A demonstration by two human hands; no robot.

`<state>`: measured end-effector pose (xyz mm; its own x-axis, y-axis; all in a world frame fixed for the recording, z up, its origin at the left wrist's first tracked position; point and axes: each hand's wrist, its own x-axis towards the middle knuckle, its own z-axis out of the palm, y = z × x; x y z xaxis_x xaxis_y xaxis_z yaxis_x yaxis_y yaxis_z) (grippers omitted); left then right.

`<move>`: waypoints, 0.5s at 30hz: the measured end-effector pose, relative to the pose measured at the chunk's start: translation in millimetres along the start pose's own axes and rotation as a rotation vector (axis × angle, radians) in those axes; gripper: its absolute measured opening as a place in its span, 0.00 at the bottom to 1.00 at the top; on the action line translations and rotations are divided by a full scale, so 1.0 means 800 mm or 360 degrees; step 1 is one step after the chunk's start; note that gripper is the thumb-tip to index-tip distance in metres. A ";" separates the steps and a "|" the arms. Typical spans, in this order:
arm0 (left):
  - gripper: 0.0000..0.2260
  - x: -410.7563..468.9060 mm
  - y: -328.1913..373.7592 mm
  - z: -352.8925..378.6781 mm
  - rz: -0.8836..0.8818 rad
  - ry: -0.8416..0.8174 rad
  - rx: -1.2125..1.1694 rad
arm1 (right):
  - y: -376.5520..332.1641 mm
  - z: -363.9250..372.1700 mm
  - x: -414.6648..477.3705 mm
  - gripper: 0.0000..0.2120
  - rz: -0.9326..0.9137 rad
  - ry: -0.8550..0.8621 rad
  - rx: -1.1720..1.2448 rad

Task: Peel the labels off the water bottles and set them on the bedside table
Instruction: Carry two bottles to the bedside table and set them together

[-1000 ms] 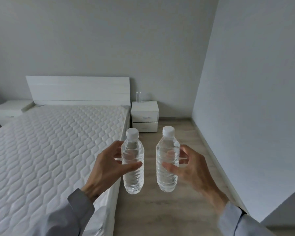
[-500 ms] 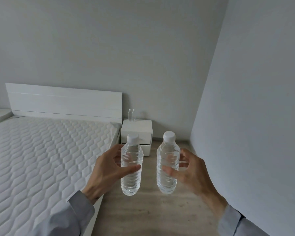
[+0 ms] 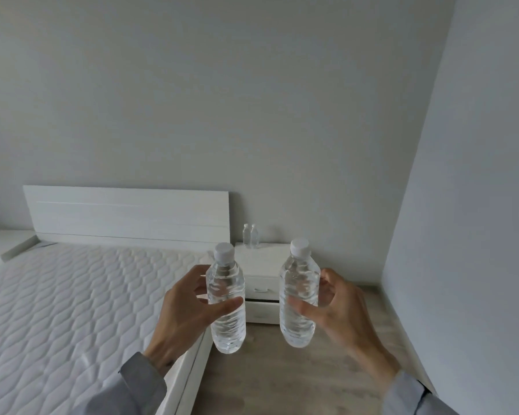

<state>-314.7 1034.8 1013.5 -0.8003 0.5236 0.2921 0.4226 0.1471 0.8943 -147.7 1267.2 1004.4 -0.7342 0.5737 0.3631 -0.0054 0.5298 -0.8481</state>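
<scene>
My left hand [image 3: 189, 313] grips a clear, label-free water bottle [image 3: 226, 322] with a white cap, held upright. In my right hand [image 3: 339, 310] is a second clear bottle [image 3: 297, 307], also upright and without a label. Both are held in front of me over the floor. Straight ahead stands the white bedside table [image 3: 267, 265], partly hidden behind the bottles. Two small clear bottles [image 3: 250, 235] stand side by side at the back left of its top.
A bed with a bare quilted mattress [image 3: 72, 301] and white headboard [image 3: 126, 214] fills the left. A grey wall [image 3: 477, 205] closes the right side. A strip of wooden floor [image 3: 282, 378] runs between them. Another white bedside table [image 3: 3, 241] is at far left.
The view has tilted up and moved closer to the bedside table. Both hands keep the same hold on their bottles. Two bottles now show on the table top.
</scene>
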 end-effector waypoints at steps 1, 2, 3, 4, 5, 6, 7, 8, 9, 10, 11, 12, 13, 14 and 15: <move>0.26 0.033 -0.009 0.007 -0.0013 0.0016 0.0003 | 0.014 0.004 0.035 0.18 0.0007 -0.0016 0.0021; 0.26 0.064 -0.019 0.011 -0.0026 0.0036 0.0004 | 0.027 0.009 0.071 0.18 0.0008 -0.0032 0.0032; 0.26 0.095 -0.029 0.015 -0.0042 0.0054 0.0001 | 0.038 0.014 0.106 0.19 0.0007 -0.0040 0.0031; 0.25 0.127 -0.041 0.017 -0.0059 0.0067 -0.0003 | 0.048 0.021 0.140 0.19 -0.0002 -0.0042 0.0020; 0.24 0.159 -0.053 0.020 -0.0071 0.0076 0.0002 | 0.059 0.030 0.174 0.20 -0.0016 -0.0044 0.0010; 0.24 0.193 -0.066 0.023 -0.0074 0.0080 0.0015 | 0.072 0.039 0.207 0.20 -0.0023 -0.0046 0.0002; 0.23 0.227 -0.080 0.026 -0.0075 0.0081 0.0029 | 0.085 0.050 0.239 0.20 -0.0016 -0.0046 -0.0006; 0.23 0.261 -0.095 0.029 -0.0076 0.0079 0.0037 | 0.098 0.061 0.271 0.20 -0.0010 -0.0046 -0.0020; 0.23 0.296 -0.112 0.032 -0.0076 0.0073 0.0039 | 0.113 0.074 0.303 0.19 -0.0010 -0.0040 -0.0040; 0.23 0.333 -0.131 0.034 -0.0070 0.0064 0.0038 | 0.128 0.088 0.334 0.19 -0.0007 -0.0031 -0.0058; 0.23 0.366 -0.147 0.036 -0.0063 0.0054 0.0033 | 0.140 0.101 0.362 0.19 0.0007 -0.0021 -0.0069; 0.23 0.401 -0.165 0.038 -0.0056 0.0041 0.0023 | 0.152 0.116 0.390 0.19 0.0018 -0.0010 -0.0084; 0.23 0.440 -0.184 0.039 -0.0051 0.0022 0.0012 | 0.167 0.133 0.423 0.19 0.0027 0.0005 -0.0103; 0.23 0.479 -0.202 0.040 -0.0051 -0.0006 0.0007 | 0.180 0.149 0.454 0.19 0.0048 0.0019 -0.0113; 0.24 0.516 -0.217 0.042 -0.0051 -0.0026 0.0005 | 0.192 0.164 0.485 0.19 0.0075 0.0035 -0.0116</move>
<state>-704.1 1254.0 967.4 -0.8064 0.5323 0.2576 0.3983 0.1668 0.9019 -522.1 1489.1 964.6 -0.7175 0.6121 0.3324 0.0786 0.5453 -0.8345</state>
